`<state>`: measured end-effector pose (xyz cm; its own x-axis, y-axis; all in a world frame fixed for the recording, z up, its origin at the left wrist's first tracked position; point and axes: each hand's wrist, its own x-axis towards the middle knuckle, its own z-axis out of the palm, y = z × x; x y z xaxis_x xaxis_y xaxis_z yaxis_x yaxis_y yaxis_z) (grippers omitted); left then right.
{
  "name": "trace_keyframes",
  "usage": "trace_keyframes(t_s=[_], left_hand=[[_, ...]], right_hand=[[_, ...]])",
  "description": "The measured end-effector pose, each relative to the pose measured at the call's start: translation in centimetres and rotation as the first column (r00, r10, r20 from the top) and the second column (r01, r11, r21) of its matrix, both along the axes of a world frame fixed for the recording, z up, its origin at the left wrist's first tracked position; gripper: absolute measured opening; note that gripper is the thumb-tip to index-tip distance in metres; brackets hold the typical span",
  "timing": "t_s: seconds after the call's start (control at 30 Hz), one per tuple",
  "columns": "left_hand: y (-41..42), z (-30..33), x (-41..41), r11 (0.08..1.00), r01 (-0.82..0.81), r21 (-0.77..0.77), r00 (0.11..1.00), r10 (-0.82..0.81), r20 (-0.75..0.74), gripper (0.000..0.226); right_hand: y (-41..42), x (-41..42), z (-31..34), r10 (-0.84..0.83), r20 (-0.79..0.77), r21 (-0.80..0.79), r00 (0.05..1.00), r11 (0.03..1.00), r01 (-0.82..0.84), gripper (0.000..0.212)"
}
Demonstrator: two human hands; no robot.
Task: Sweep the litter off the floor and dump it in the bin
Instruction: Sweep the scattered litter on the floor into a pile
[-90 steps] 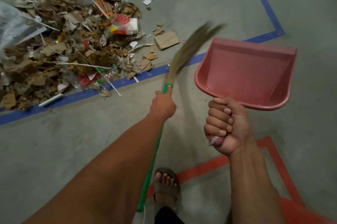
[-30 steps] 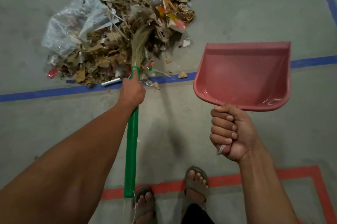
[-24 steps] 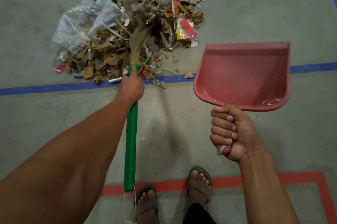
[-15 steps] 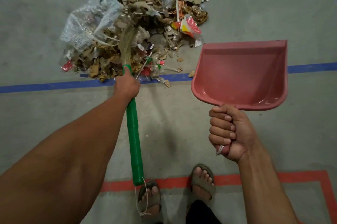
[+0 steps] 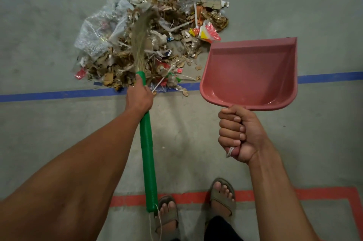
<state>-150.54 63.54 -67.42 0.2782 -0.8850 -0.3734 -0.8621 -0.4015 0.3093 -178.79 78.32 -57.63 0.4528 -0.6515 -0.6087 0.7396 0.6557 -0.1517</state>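
Currently held, item one: grass broom (image 5: 139,44), green-wrapped handle, my left hand (image 5: 139,98) clenched round it just below the bristles, thumb along the shaft. Bristle head lies across the middle of the litter pile (image 5: 151,42).

Item two: pink dustpan (image 5: 250,73), empty, handle wrapped fully by my right hand (image 5: 238,132). Pan hangs above the floor just right of the pile, mouth pointing away from me, lip not on the ground.

Item three: the litter, one loose heap on the concrete floor (image 5: 49,132), its near edge spilling onto the blue floor line (image 5: 59,94). Contents: torn cardboard scraps, white strips, a clear plastic bag (image 5: 98,32) on the left side, a red-and-yellow wrapper (image 5: 208,33) on the right.

Item four: bin, not in view.

Also noted: red floor line (image 5: 275,194) beneath my sandalled feet (image 5: 223,195).

Risks, as I judge them:
- Dustpan not grounded; a sweep rightward now would push scraps under it.
- Plastic bag is light and bulky; bristles may ride over it or flick it away.
- Heap looks larger than one panful; overloading would spill on the carry.
- Small chips by the blue line may be left behind.
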Motion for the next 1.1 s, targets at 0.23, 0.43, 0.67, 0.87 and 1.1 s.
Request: trace_keyframes(t_s=[0.23,0.43,0.67,0.87,1.1], left_hand=[[1.7,1.3,1.3,1.000,0.025,-0.003,0.996,-0.025,-0.086,0.065],[2.9,5.4,0.5,1.000,-0.022,0.013,0.975,0.025,-0.222,0.056],[0.8,9.5,-3.6,0.990,-0.041,0.135,0.936,0.085,-0.342,0.056],[-1.6,11.5,-9.8,0.995,0.077,0.059,0.962,-0.059,-0.267,0.058],[-0.8,10.3,-18.6,0.904,0.423,0.060,0.881,-0.395,-0.261,0.065]], right_hand=[[-1.3,0.3,0.3,0.039,0.006,0.012,0.999,0.999,-0.039,0.041],[-2.0,-0.8,2.7,0.064,-0.012,0.031,0.998,0.998,-0.063,0.041],[-6.2,-3.8,8.1,0.084,-0.042,0.043,0.996,0.996,-0.083,0.039],[-9.1,-9.1,11.2,0.049,-0.088,0.050,0.995,0.998,-0.045,0.040],[-11.6,-15.4,11.8,-0.044,-0.112,0.051,0.993,0.997,0.050,0.040]])
